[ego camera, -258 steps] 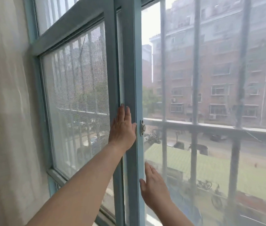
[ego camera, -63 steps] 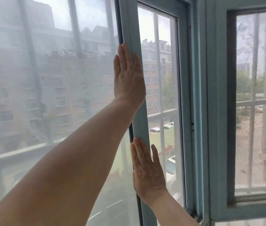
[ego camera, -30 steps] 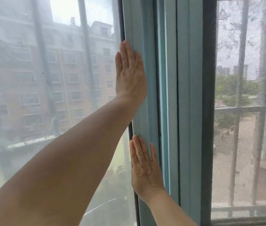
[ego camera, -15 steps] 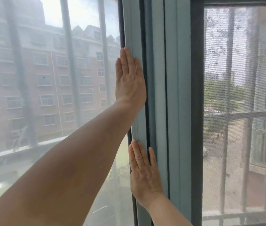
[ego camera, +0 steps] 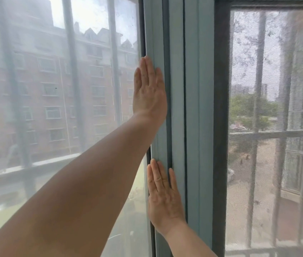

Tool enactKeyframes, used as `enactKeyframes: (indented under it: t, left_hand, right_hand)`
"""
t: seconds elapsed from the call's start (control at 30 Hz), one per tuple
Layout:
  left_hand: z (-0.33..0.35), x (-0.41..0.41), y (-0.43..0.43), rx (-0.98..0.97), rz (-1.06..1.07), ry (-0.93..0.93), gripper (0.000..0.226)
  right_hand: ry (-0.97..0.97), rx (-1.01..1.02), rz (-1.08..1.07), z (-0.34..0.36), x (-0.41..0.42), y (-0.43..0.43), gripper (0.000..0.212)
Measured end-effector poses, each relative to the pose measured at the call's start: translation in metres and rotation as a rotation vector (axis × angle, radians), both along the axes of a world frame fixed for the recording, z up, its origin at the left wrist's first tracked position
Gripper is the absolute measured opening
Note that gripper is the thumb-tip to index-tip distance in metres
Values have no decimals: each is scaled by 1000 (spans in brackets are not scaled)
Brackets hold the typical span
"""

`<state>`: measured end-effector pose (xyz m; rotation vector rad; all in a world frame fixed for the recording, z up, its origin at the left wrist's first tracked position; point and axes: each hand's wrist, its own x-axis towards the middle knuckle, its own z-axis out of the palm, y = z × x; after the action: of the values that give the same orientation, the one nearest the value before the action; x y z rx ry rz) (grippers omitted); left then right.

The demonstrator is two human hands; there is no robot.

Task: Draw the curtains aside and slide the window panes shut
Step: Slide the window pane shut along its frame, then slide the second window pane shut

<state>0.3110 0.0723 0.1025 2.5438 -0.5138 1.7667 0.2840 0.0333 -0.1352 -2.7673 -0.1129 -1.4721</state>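
Now that the blue-framed sliding glass pane (ego camera: 69,108) has reached its jamb, the flat, straight-fingered left hand (ego camera: 149,89) and right hand (ego camera: 163,197) press its edge; this pane looks shut.

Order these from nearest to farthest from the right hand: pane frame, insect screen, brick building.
1. pane frame: touching, directly under the right hand.
2. insect screen: to the right, beyond the fixed post.
3. brick building: outside, far behind the glass, left.
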Motion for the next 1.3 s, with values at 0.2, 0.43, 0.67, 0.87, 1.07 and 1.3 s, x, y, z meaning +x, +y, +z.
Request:
enactKeyframes:
  t: [0.2,0.43,0.67,0.87,1.07,1.3]
  left_hand:
    - [3,-7,6,27,-13,62,73]
    - [5,-19,19,47,-120,125,69]
    - [-34,-35,14,62,-357,125,62]
    - [-89,-46,-8,142,-510,204,60]
    - [-122,-56,-27,145,-621,290,58]
    - [-142,-70,-47,125,-701,387,58]
  right_hand:
    - [39,7,-48,6,-13,6,69]
    - [144,48,-100,25,-43,21,69]
    - [230,78,-209,16,-81,26,69]
    - [213,84,-406,-5,-117,4,66]
    - [219,94,-515,-24,-151,-10,67]
    - [229,87,-622,-41,-178,-19,65]
